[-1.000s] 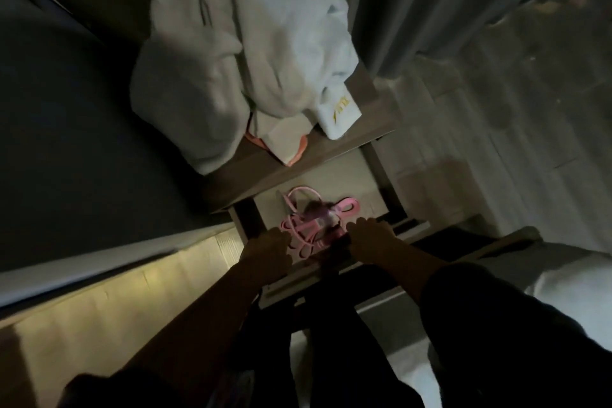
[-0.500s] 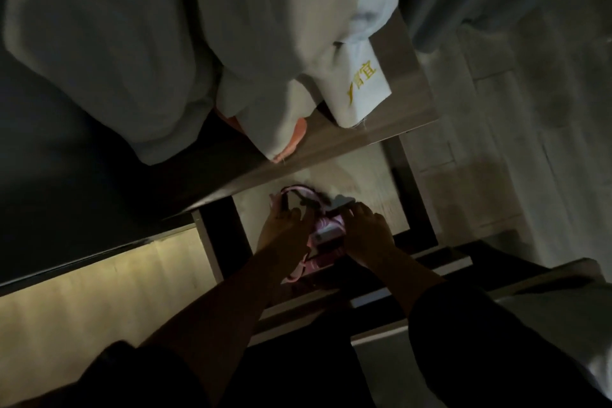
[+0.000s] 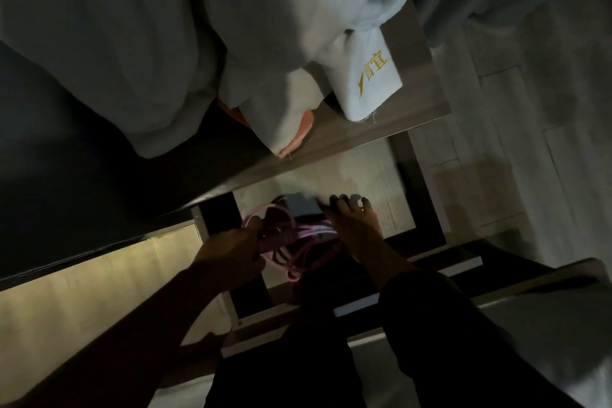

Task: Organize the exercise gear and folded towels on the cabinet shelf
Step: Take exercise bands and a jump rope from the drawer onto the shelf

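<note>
Item under inspection: a pink cord bundle (image 3: 298, 243), loosely looped exercise gear, lying on the lower shelf (image 3: 374, 172) of the cabinet, at its front left, with some loops reaching the front edge. Principal hazard, as a judgement: the loops are slack and tangled, so lifting or dragging from one side may leave the rest trailing, and a loop could snag on the shelf's front edge or the dark upright at the left. A pale grey block (image 3: 303, 205) sits at the back of the bundle. Whether it is attached to the cords cannot be told in this light. If it is loose, it may slide or drop when the cords move. Grip: the left hand (image 3: 231, 245) is curled round the bundle's left-hand loops and holds them firmly. The right hand (image 3: 356, 225) lies spread over the bundle's right side, its fingers (image 3: 344, 209) extended and apart beside the grey block. It holds nothing that can be made out, and actual contact with the block is uncertain. Secondary hazard: the white towels (image 3: 265, 26) are heaped, not folded, on the cabinet top (image 3: 420, 99), with corners hanging past its front edge directly above the working hands. An orange item (image 3: 303, 129) shows beneath them. A knock from a rising arm could pull the heap down onto the floor (image 3: 530, 142).
</note>
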